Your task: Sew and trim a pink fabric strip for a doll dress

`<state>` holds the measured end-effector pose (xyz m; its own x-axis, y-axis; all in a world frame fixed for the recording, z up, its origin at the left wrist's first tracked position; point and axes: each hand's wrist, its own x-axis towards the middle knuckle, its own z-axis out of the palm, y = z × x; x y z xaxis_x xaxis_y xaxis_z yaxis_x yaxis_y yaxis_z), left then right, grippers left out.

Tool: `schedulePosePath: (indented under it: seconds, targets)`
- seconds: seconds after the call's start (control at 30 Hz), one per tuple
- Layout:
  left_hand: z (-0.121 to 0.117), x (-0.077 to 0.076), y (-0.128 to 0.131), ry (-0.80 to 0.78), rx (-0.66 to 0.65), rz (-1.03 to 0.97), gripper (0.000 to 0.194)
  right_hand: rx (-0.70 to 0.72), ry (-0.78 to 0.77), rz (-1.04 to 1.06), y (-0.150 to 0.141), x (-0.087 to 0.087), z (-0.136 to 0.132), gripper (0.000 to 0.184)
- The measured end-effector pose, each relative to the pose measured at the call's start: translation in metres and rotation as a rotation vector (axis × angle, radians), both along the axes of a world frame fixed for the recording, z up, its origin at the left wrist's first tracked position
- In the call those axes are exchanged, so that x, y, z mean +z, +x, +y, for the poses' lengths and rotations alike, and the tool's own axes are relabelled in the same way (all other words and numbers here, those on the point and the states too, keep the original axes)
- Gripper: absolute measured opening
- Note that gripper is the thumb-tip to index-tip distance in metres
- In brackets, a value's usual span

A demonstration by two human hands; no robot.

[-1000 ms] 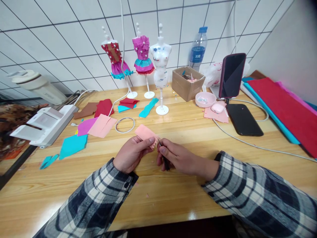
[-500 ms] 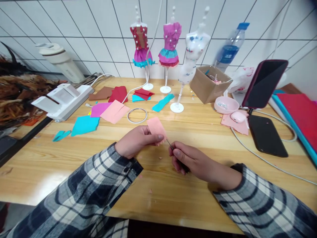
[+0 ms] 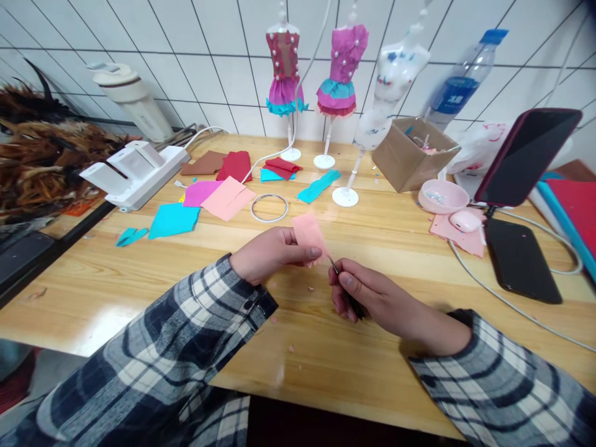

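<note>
My left hand (image 3: 274, 251) pinches a small pink piece of crepe paper (image 3: 308, 231) between thumb and fingers above the table. The paper's lower edge is ragged. In my right hand (image 3: 367, 288) is a pair of small scissors (image 3: 356, 304), with a dark handle mostly covered by my fingers. Their thin metal tip points up and left, close to the paper's lower right corner; whether it touches is too fine to tell. Beyond my left hand lie a silver ring (image 3: 269, 208) and a larger pink paper piece (image 3: 228, 198).
Three small mannequins stand at the back: one with a red top (image 3: 285, 62), one in purple (image 3: 344, 56), one bare white (image 3: 391, 81). A cardboard box (image 3: 398, 164), pink bowl (image 3: 444, 197) and phones (image 3: 524, 261) are right. A power strip (image 3: 135, 180) and coloured paper (image 3: 174, 220) lie left.
The whole view has shifted, so the things on the table sit farther right and slightly higher. Both hands keep their holds, with the scissors' tip still close to the paper's corner.
</note>
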<state>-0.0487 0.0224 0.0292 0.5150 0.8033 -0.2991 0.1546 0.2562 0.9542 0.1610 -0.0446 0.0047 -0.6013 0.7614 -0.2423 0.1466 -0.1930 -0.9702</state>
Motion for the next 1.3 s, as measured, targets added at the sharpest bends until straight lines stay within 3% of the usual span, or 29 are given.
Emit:
schedulePosePath:
  seconds: [1.3]
  targets:
    - [0.0015, -0.0015, 0.0008, 0.004, -0.044, 0.025, 0.018, 0.005, 0.034, -0.037, 0.0033, -0.002, -0.0003, 0.036]
